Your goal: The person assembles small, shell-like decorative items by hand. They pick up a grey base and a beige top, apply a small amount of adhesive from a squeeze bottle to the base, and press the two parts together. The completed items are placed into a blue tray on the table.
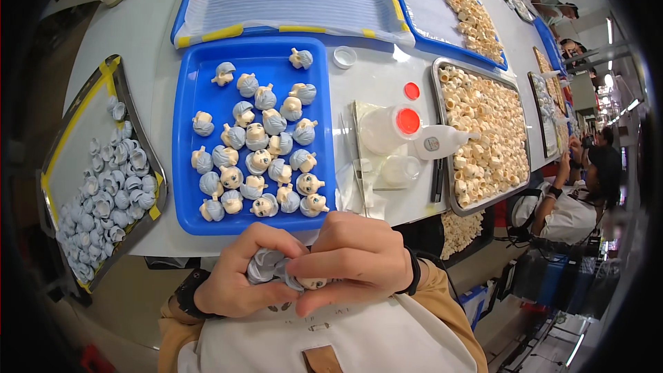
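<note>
My left hand [235, 289] is closed around a grey-blue doll hair piece [262, 266], held above my lap at the table's near edge. Against it, my right hand [362, 259] grips a small doll head [314, 282] with painted eyes, thumb and fingers pinching it. The two pieces meet between my hands, but fingers cover the joint, so how far they fit together cannot be seen. Just beyond lies a blue tray [190, 83] holding many doll heads with grey-blue hair [259, 161], lying at various angles.
At left, a taped tray [59, 159] holds loose hair pieces [114, 197]. To the right are a metal tray [442, 69] of beige head parts [483, 138], a red-capped jar [380, 131] and a white squeeze bottle [442, 141]. Farther right sits another person [570, 207].
</note>
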`<state>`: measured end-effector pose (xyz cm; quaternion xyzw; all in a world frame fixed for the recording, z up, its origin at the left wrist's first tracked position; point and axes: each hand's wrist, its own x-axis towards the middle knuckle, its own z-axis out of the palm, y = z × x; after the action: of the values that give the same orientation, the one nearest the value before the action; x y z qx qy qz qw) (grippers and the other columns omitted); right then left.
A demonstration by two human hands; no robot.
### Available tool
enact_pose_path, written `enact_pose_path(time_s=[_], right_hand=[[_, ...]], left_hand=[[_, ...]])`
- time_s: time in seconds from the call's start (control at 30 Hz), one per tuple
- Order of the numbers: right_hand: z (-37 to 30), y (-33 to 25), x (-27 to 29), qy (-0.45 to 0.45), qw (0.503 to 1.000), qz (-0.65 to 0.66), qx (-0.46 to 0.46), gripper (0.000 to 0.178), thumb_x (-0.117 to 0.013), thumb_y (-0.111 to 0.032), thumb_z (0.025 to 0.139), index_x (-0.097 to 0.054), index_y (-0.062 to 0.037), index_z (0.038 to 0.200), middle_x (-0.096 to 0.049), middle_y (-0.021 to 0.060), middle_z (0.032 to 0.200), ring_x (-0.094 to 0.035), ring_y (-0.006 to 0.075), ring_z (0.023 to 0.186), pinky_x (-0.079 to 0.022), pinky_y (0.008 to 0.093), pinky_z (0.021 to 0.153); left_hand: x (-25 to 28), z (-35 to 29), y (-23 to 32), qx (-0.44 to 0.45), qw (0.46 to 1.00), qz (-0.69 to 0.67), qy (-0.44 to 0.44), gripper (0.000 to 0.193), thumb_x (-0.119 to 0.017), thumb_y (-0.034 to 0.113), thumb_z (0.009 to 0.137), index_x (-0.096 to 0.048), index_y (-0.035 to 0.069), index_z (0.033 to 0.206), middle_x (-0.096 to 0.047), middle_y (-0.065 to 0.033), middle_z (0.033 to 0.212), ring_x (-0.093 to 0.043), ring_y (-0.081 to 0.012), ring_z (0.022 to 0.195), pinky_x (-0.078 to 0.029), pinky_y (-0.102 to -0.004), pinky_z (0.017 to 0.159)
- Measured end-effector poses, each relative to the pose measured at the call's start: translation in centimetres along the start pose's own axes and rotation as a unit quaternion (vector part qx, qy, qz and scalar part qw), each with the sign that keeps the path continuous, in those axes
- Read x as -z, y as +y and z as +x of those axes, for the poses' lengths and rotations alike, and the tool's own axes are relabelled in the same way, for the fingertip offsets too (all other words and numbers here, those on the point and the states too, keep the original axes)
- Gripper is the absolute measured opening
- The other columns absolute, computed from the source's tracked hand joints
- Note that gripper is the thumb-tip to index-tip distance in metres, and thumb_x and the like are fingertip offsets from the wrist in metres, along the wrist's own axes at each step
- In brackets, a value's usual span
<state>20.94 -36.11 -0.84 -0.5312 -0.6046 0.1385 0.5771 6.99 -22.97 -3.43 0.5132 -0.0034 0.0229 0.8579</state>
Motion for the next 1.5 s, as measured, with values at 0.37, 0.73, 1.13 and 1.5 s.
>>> enact_pose_path(time_s=[0.37, 0.73, 1.13, 1.5], right_hand=[[-1.5, -1.7, 4.5, 0.073, 0.993, -0.082, -0.042, 0.030, -0.059, 0.005, 0.057, -0.062, 0.0057, 0.087, -0.060, 0.0101, 0.067, -0.056, 0.0183, 0.053, -0.044, 0.0257, 0.050], [-1.2, -2.2, 9.6, 0.005, 0.870, -0.417, -0.261, 0.023, -0.066, 0.000, 0.066, -0.062, -0.0026, 0.088, -0.056, 0.0082, 0.073, -0.056, 0.0228, 0.067, -0.044, 0.0302, 0.059], [-0.8, -1.5, 9.3, -0.025, 0.869, -0.419, -0.261, 0.020, -0.067, -0.003, 0.066, -0.062, -0.0029, 0.085, -0.056, 0.0078, 0.074, -0.054, 0.0251, 0.070, -0.043, 0.0330, 0.062], [-2.4, -1.6, 9.1, 0.023, 0.879, -0.410, -0.243, 0.022, -0.069, 0.001, 0.062, -0.060, -0.0013, 0.082, -0.057, 0.0091, 0.076, -0.055, 0.0257, 0.071, -0.044, 0.0323, 0.062]], left_hand=[[0.0, -0.3, 0.3, 0.098, 0.992, -0.071, -0.023, 0.040, -0.066, 0.013, 0.079, -0.041, 0.004, 0.109, -0.052, -0.0076, 0.102, -0.051, -0.0085, 0.087, -0.043, -0.0243, 0.074], [0.3, 0.0, 0.3, 0.052, 0.995, -0.070, -0.040, 0.036, -0.063, 0.008, 0.081, -0.040, 0.003, 0.108, -0.053, -0.0084, 0.097, -0.053, -0.0060, 0.069, -0.044, -0.0204, 0.058], [0.5, -0.2, 0.2, 0.054, 0.997, -0.056, -0.024, 0.039, -0.066, 0.011, 0.080, -0.040, 0.004, 0.108, -0.052, -0.0082, 0.100, -0.053, -0.0078, 0.082, -0.044, -0.0231, 0.070], [0.4, -0.1, 0.1, 0.014, 0.999, -0.047, -0.020, 0.039, -0.068, 0.010, 0.078, -0.043, 0.004, 0.107, -0.053, -0.0084, 0.099, -0.052, -0.0093, 0.086, -0.043, -0.0247, 0.074]])
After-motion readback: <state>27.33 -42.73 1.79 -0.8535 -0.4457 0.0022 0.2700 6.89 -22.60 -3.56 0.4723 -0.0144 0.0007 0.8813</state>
